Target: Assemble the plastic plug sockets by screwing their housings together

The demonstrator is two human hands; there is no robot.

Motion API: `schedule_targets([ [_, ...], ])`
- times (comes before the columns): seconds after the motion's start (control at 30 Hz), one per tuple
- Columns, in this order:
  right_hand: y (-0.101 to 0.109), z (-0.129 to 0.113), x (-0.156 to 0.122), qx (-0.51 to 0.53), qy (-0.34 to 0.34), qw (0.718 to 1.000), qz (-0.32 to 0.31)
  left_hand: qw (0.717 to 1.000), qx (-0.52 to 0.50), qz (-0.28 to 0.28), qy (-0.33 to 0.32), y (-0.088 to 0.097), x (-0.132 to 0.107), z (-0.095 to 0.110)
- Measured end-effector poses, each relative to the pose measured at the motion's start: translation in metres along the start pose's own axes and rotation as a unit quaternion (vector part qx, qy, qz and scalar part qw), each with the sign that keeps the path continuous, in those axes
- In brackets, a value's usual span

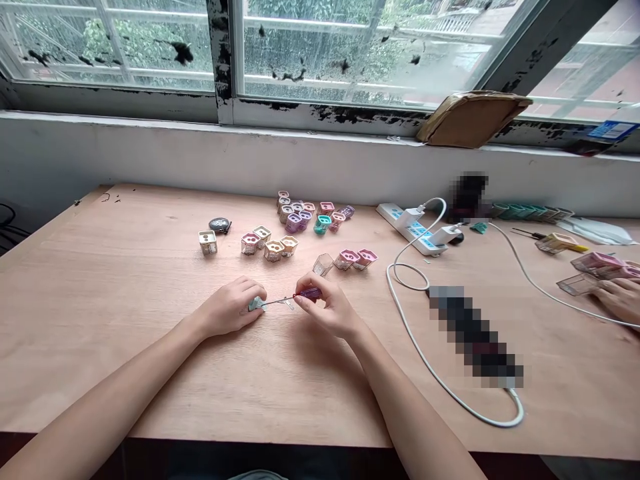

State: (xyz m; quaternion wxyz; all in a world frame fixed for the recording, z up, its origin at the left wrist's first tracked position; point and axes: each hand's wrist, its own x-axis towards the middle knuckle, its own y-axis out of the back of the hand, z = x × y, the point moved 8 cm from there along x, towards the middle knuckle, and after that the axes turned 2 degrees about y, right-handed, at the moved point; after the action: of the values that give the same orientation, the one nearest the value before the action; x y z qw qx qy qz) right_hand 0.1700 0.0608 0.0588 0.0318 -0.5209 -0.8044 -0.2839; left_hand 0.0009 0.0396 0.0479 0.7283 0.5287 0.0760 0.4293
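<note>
Head view: your left hand (229,308) is curled closed around a pale green plug adapter piece (257,304), holding it at the fingertips just above the plywood tabletop (150,380). Your right hand (327,310) grips a small screwdriver (309,293) with a red handle between thumb and fingers. Its thin metal shaft runs toward 9 o'clock, and its tip meets the green piece. A small metal part (289,305) sits just by the shaft, between your hands.

At 1 o'clock, just past your right hand, stands a clear plastic housing (323,265), beside two pink adapter housings (356,259). At 12 o'clock lies a loose cluster of pastel adapter housings (300,217) in pink, lilac, teal and cream. At 11 o'clock sit a lone cream housing (207,242) and a dark oval object (219,225). At 2 o'clock is a white power strip (410,228), its white cable (400,280) looping toward you. At 3 o'clock, a co-worker's hand (620,300) rests by more pink housings (597,265).
</note>
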Motion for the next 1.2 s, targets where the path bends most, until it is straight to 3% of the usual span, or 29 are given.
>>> schedule_targets([
  [0.17,0.0,0.006,-0.001,-0.025,-0.014,0.999,0.039,1.0,0.002,-0.002,0.001,0.0,0.0,0.0],
  [0.47,0.0,-0.002,-0.001,-0.06,0.023,0.996,0.058,1.0,0.002,-0.002,-0.013,0.0,0.001,0.003],
  [0.8,0.015,0.002,-0.007,0.038,-0.004,0.988,0.152,1.0,-0.004,-0.003,-0.028,-0.002,0.0,0.003],
  [1.07,0.022,0.012,-0.008,0.124,-0.021,0.974,0.186,1.0,0.0,-0.009,-0.026,-0.003,-0.001,0.001],
  [1.2,0.025,0.011,-0.008,0.108,-0.013,0.976,0.189,1.0,0.004,-0.007,-0.028,-0.003,-0.001,0.001],
])
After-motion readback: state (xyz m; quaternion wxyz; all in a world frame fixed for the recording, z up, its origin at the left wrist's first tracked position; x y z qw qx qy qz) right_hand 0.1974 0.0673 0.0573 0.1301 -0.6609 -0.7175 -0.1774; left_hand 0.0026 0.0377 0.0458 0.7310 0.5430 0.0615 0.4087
